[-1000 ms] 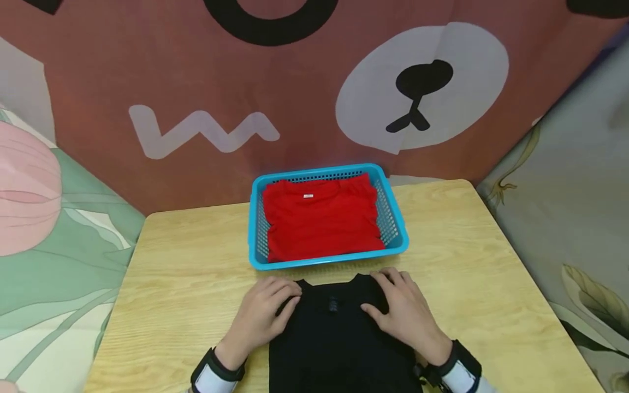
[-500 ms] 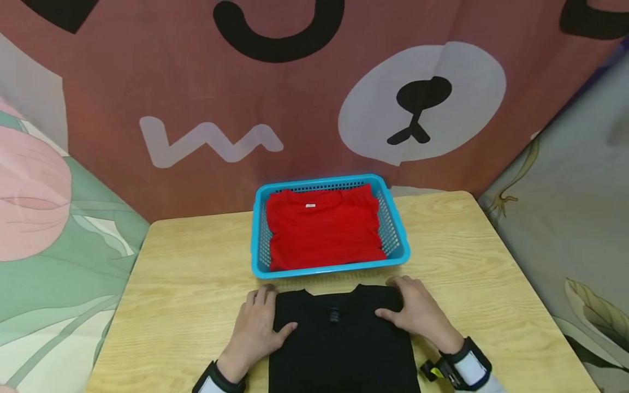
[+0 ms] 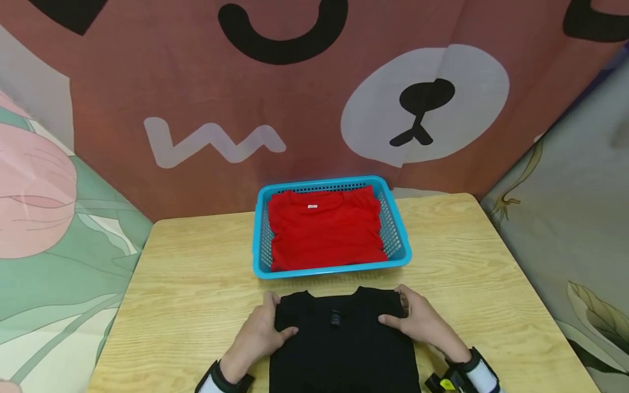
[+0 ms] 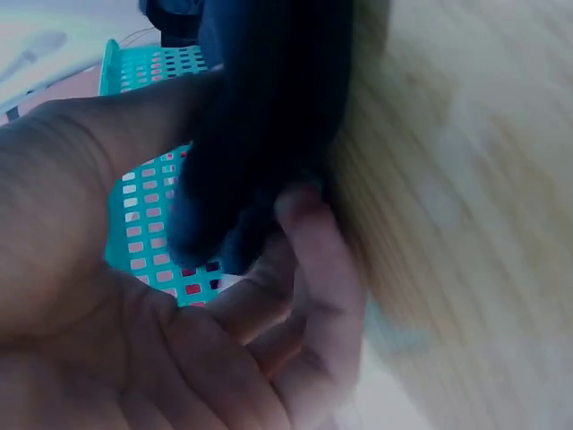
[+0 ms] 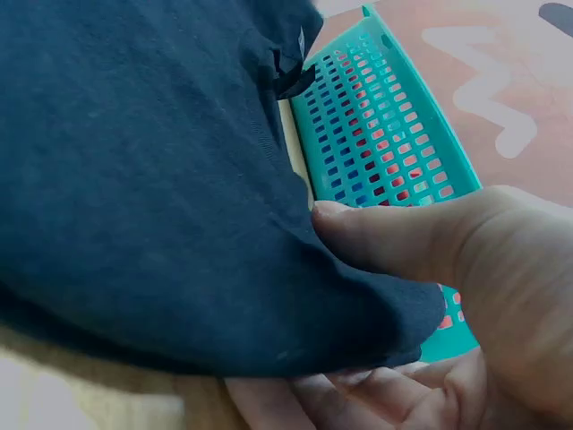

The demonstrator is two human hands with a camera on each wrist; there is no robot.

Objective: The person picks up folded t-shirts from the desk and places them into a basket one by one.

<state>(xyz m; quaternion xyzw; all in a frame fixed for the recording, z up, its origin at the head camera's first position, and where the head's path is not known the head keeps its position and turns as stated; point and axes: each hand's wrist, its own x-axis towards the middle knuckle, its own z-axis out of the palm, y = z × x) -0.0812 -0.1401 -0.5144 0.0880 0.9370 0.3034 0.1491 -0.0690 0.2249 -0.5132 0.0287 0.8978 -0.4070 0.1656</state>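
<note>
A folded black T-shirt [image 3: 341, 344] lies at the front of the table, its neckline toward the basket. My left hand [image 3: 261, 333] grips its left edge, thumb on top; in the left wrist view the fingers [image 4: 327, 260] curl beneath the dark cloth. On the opposite edge my right hand [image 3: 422, 319] holds the shirt the same way, the thumb [image 5: 385, 235] over the fabric and the fingers under it in the right wrist view. Beyond the shirt stands a blue plastic basket [image 3: 405, 248] with a folded red T-shirt [image 3: 326, 232] inside.
The wooden table [image 3: 196, 262] extends to both sides of the shirt and basket. Behind it hangs a brown cloth [image 3: 196, 185] with a cartoon bear face, close to the basket's back. Patterned fabric [image 3: 565, 218] hangs at the right.
Both hands have shifted outward from the shirt's shoulders to its side edges. Their fingers have slid under, and they now grip it. The head view has tilted slightly upward.
</note>
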